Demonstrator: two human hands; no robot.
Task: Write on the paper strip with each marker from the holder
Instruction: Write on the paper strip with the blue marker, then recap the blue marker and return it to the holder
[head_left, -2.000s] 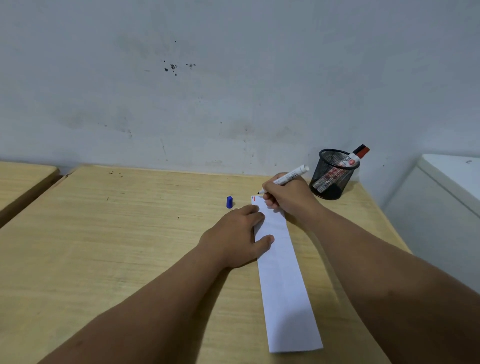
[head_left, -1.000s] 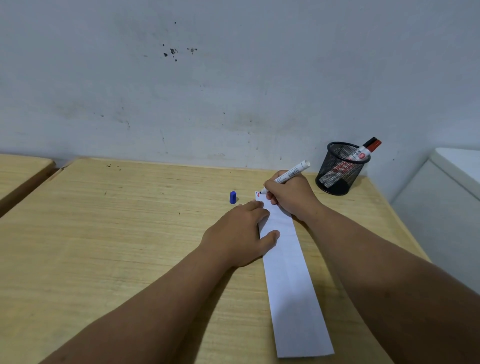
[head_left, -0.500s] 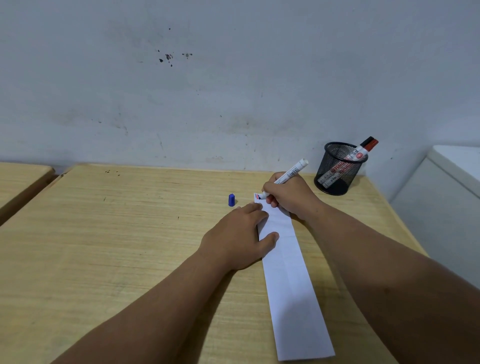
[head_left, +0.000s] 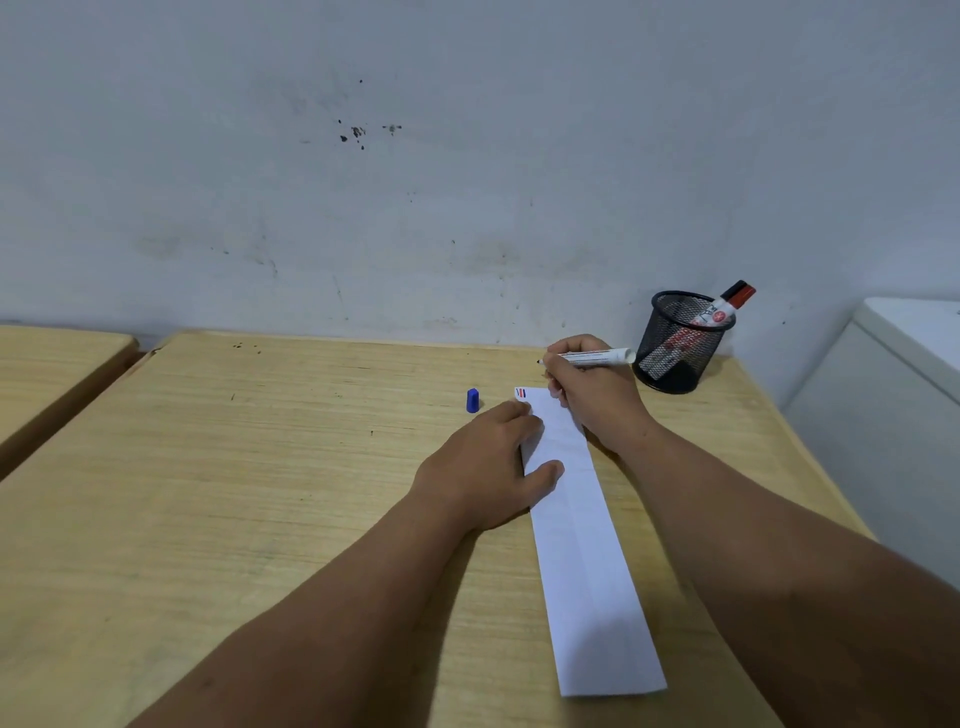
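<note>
— Head view: where is the paper strip lying?

— The paper strip (head_left: 582, 530) is lying flat on the counter (head_left: 208, 493), its long axis running from the near edge away toward the wall, leaning slightly left at the far end. Small red and blue marks are showing at its far left corner.

— And the hands?

— The left hand (head_left: 488, 462) is pressing flat, fingers spread, on the strip's left edge. The right hand (head_left: 592, 389) is closing its grip around a white marker (head_left: 597, 357), holding it nearly level above the strip's far end, dark tip pointing left, butt pointing right toward the mesh holder (head_left: 680, 343).

— Anything else?

— A red-capped marker (head_left: 722, 312) is leaning in the holder, cap up and right. A blue cap (head_left: 472, 400) is standing just left of the strip.
</note>
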